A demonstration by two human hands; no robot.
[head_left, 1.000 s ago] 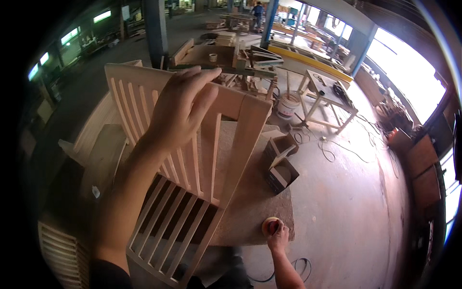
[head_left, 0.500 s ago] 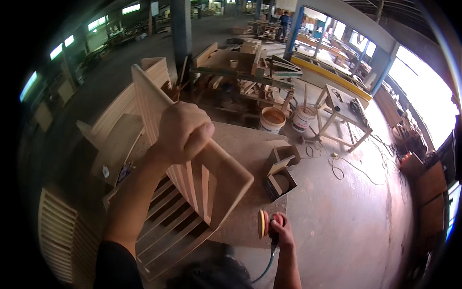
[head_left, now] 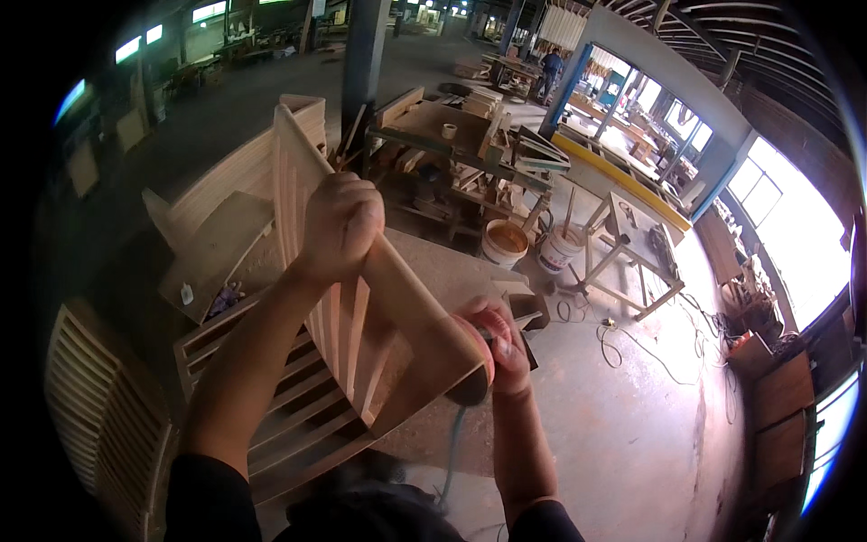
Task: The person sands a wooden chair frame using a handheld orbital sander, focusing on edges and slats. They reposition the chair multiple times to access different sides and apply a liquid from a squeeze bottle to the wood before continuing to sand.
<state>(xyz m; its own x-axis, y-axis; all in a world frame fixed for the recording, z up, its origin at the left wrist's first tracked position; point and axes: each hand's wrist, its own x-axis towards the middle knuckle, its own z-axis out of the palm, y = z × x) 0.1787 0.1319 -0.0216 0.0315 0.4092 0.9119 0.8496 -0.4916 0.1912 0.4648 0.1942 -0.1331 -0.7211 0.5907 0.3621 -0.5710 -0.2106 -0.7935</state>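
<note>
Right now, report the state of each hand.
Left hand: closed, gripping the slatted wooden frame.
Right hand: closed around the red sander, at the frame's corner.

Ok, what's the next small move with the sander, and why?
I'd probably ease the sander gently along the corner of the slatted frame: the right hand holds it at that corner, while the left hand grips the top rail.

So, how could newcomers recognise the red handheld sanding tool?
Find the pale slatted wooden frame in the left hand. At its right corner, the right hand holds the red handheld sanding tool. Its red colour and blue-green hose distinguish it from the wood.
</note>
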